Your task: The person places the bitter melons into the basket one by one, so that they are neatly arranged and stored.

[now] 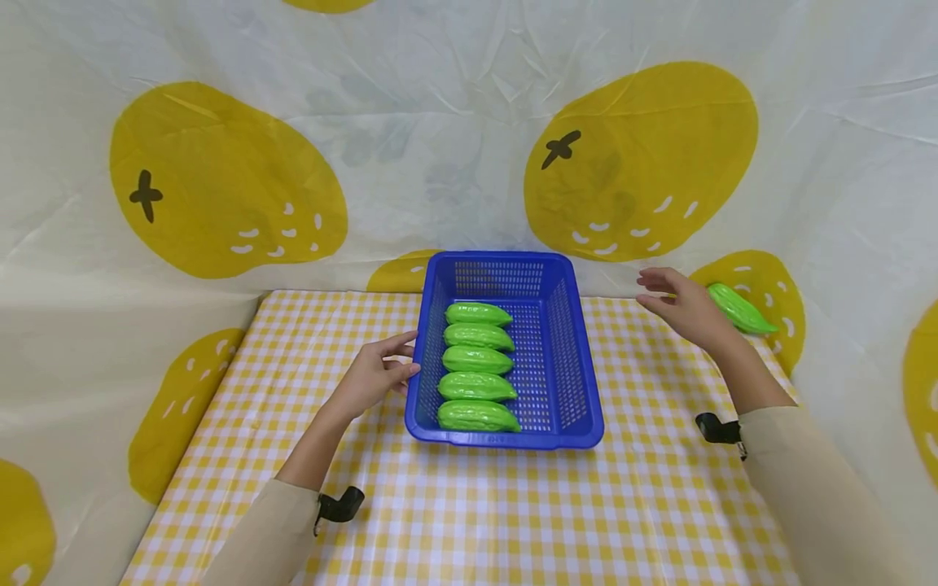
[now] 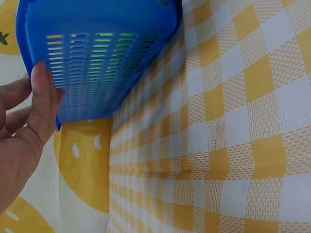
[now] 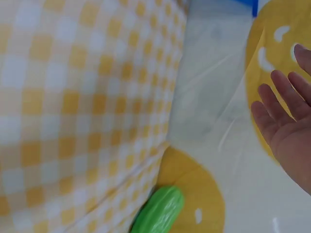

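Note:
A blue plastic basket (image 1: pixel 506 440) stands mid-table. Several bright green bitter melons (image 1: pixel 478 360) lie in a column along its left half, their pointed ends to the right. Fingertips of my left hand (image 1: pixel 375 376) touch the basket's left rim from outside, fairly straight; the left wrist view shows the fingers (image 2: pixel 43 97) against the slotted wall. Over the table's far right part my right hand (image 1: pixel 685 308) is raised and holds nothing, its fingers spread and relaxed. Just right of it, another bitter melon (image 1: pixel 738 309) lies near the table's back right corner, seen also in the right wrist view.
A yellow-and-white checked cloth (image 1: pixel 469 513) covers the table. Behind it and at the sides hangs a pale curtain (image 1: pixel 432 163) printed with large yellow fruit, close against the table's back edge.

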Available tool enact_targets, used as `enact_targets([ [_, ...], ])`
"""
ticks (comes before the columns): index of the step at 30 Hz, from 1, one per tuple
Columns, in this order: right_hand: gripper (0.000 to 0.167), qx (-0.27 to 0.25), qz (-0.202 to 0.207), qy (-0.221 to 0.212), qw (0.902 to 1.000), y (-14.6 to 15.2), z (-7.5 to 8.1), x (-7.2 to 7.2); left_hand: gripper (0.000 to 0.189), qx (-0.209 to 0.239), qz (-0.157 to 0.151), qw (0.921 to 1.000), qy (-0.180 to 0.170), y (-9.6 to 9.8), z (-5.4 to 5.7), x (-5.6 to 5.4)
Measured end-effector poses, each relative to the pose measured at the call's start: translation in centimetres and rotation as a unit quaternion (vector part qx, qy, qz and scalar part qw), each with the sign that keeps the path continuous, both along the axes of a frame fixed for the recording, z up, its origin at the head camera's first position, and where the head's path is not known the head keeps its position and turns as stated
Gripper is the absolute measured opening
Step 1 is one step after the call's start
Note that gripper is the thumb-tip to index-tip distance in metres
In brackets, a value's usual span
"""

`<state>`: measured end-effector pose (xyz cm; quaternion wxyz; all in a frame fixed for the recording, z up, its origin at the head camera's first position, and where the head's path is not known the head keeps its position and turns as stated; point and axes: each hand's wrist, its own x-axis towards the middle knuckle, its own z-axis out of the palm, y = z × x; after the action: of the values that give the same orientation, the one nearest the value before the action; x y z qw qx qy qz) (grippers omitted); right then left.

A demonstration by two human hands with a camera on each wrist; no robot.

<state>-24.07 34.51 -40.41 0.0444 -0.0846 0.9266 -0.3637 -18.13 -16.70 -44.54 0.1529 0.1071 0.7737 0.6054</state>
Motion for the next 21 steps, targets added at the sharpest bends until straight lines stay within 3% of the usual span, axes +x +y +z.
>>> enact_targets([
  [6, 0.069, 0.064, -0.049, 0.004, 0.9967, 3.9, -1.6, 0.4, 0.06, 0.004, 0.002, 1.0, -0.002, 0.0, -0.1, 0.0],
  [12, 0.077, 0.061, -0.096, -0.022, 0.9933, 7.3, -2.8, 0.8, 0.06, 0.002, 0.004, 1.0, 0.001, 0.1, -0.2, 0.1],
  [21, 0.083, 0.087, -0.146, -0.028, 0.9851, 11.1, -3.5, 1.3, 0.059, -0.008, 0.009, 0.9999, 0.009, 0.1, -0.3, 0.0],
])
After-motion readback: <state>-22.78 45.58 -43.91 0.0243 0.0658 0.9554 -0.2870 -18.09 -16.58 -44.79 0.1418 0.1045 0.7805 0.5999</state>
